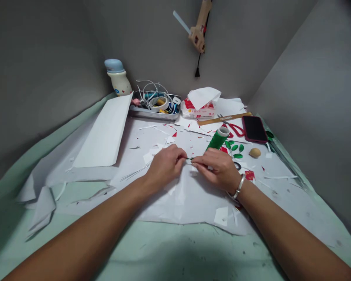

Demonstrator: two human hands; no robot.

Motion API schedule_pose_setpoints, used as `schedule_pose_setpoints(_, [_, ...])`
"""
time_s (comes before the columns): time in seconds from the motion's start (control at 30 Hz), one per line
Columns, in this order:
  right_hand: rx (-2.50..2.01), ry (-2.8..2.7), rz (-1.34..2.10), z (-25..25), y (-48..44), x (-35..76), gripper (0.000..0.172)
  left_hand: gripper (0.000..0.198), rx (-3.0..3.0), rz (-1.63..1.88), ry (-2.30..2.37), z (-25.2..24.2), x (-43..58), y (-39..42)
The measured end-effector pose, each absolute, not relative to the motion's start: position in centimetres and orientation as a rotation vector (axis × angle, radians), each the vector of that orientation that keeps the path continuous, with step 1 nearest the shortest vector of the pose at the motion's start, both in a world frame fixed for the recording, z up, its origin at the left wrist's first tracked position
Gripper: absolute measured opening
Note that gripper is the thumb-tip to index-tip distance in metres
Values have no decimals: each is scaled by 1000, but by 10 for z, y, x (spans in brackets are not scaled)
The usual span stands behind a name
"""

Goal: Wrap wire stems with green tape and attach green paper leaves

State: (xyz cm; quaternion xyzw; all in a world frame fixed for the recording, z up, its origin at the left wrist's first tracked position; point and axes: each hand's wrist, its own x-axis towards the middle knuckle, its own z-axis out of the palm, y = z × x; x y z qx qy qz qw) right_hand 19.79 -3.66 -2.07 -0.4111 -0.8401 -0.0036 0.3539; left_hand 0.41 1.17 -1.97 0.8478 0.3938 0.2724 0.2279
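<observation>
Head view: left hand and right hand both pinch a thin green-wrapped wire over a white paper sheet, green tape roll at one o'clock, red-handled scissors and smartphone at two o'clock

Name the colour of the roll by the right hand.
The roll is green with a pale core at its end; it shows best in the head view.

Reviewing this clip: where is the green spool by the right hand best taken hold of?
Probably around the middle of the green spool, with the fingers wrapping its barrel from the far side. It is long and narrow, with its pale end pointing away, and the right hand sits close against its lower end.
</observation>
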Motion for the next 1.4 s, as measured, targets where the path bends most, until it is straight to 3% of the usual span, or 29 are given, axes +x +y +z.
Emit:
schedule_pose_setpoints(0.17, [-1191, -1900, 198, -21, -29, 211, 15, 16, 2321, 591, 718, -13, 5, 6])
schedule_pose_setpoints(0.3, [-1251, -1908, 309, -27, -25, 214, 14, 11, 2009, 712, 784, -7, 4, 7])
schedule_pose_setpoints(0.5, [-1119, -2266, 141, -26, -36, 196, 16, 11, 1916, 925, 1099, -15, 4, 14])
schedule_pose_setpoints(0.67, [-1066, -2166, -15, -20, -38, 195, 17, 13, 2296, 788, 1103, -20, 4, 12])
schedule_pose_setpoints(0.83, [-1209, -1878, 154, -22, -30, 208, 17, 16, 2348, 603, 762, -15, 5, 7])
schedule_pose_setpoints(1.03, [-1268, -1946, 374, -30, -26, 210, 14, 9, 1943, 769, 856, -8, 5, 8])
schedule_pose_setpoints(1.23, [-1088, -2271, 110, -26, -36, 195, 15, 11, 2047, 904, 1125, -17, 4, 14])
schedule_pose_setpoints(1.4, [-1098, -2104, -12, -19, -36, 197, 16, 14, 2350, 712, 1005, -22, 4, 10])
